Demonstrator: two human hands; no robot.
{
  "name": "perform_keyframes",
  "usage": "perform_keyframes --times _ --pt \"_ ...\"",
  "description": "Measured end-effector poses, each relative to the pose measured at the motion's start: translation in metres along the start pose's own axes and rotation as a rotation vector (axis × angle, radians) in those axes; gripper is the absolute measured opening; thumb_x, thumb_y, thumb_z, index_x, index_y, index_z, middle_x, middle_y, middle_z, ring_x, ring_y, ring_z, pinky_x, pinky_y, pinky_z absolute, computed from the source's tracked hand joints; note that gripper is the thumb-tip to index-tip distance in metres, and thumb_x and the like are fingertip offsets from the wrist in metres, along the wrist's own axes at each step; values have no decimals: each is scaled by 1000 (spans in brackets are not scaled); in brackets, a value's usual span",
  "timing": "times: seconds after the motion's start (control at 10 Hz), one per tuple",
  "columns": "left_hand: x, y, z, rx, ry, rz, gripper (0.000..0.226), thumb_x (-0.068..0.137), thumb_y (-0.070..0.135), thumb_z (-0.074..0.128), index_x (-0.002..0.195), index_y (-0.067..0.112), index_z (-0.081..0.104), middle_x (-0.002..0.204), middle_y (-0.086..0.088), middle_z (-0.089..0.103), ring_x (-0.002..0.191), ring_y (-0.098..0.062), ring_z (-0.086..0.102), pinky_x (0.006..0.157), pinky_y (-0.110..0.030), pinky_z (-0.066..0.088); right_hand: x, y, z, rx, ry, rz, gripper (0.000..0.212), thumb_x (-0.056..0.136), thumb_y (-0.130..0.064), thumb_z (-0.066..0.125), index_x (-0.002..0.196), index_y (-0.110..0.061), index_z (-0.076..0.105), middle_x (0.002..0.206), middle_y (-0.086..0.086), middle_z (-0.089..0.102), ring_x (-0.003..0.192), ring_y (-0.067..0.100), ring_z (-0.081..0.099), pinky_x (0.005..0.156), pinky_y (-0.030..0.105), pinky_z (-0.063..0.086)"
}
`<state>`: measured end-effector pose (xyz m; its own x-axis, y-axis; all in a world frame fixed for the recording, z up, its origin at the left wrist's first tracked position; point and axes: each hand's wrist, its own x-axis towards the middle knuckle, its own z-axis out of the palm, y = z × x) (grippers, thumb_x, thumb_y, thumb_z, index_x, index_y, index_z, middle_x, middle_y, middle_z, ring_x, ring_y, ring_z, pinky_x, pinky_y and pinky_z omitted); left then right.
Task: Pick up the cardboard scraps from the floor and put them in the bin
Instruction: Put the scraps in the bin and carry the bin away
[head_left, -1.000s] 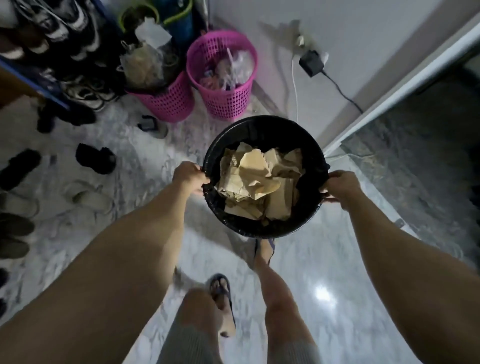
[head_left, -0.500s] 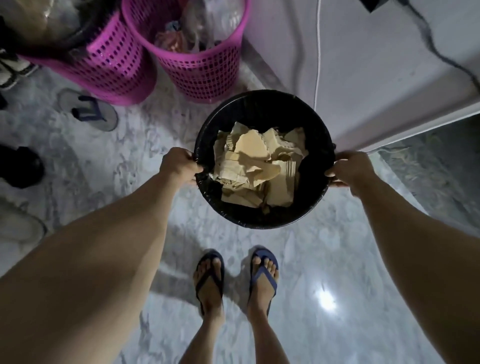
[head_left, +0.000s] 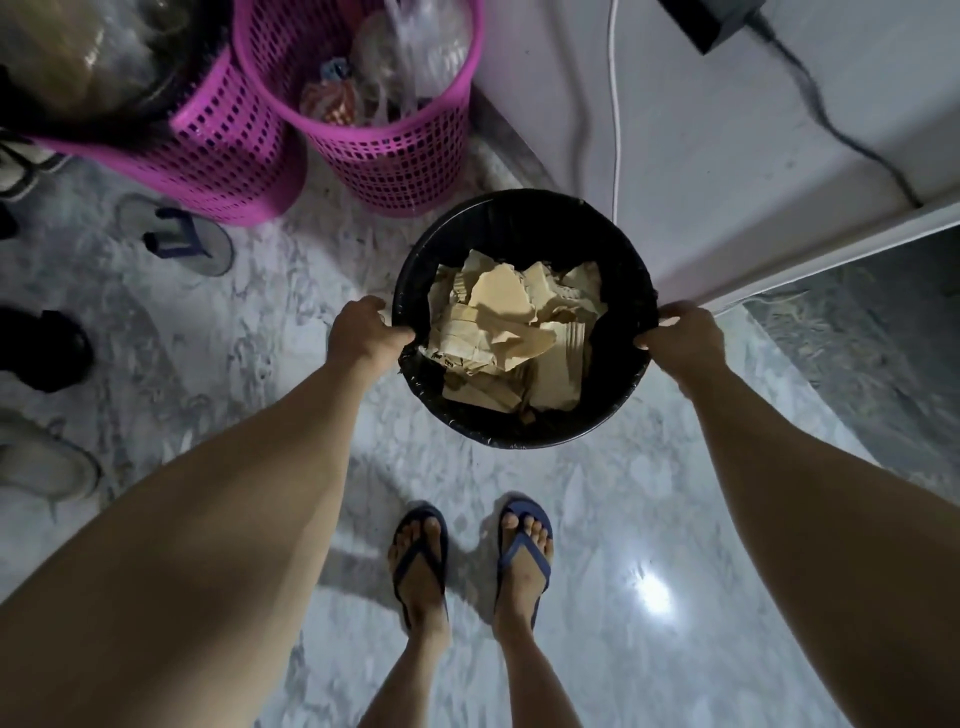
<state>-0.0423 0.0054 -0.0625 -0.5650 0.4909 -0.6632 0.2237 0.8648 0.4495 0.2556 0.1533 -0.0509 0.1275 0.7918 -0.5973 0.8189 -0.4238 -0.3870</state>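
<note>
A round black bin (head_left: 524, 208) lined with a black bag sits low in front of me, close to the white wall. Several torn tan cardboard scraps (head_left: 511, 332) lie piled inside it. My left hand (head_left: 363, 332) grips the bin's left rim, thumb over the edge. My right hand (head_left: 683, 338) grips the right rim. Whether the bin touches the floor I cannot tell. No scraps show on the marble floor (head_left: 249, 332) around it.
Two pink mesh baskets (head_left: 384, 150) (head_left: 208, 156) full of rubbish stand just beyond the bin on the left. Shoes and a sandal (head_left: 176, 239) lie along the left. A white wall (head_left: 727, 156) with cables and a door threshold is on the right. My feet in blue flip-flops (head_left: 470, 556) stand behind the bin.
I have stepped forward with the bin, towards the wall and the pink baskets, and my feet now stand together. Both hands keep the same grip on the rim.
</note>
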Motion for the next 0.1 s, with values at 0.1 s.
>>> perform_keyframes --times 0.1 --pt "-39 14 -7 -4 63 8 58 90 25 71 141 9 51 135 -12 61 123 -29 58 95 -30 44 -35 -14 -13 2 23 -28 41 81 -9 68 121 -8 63 121 16 65 115 34 60 95 38 50"
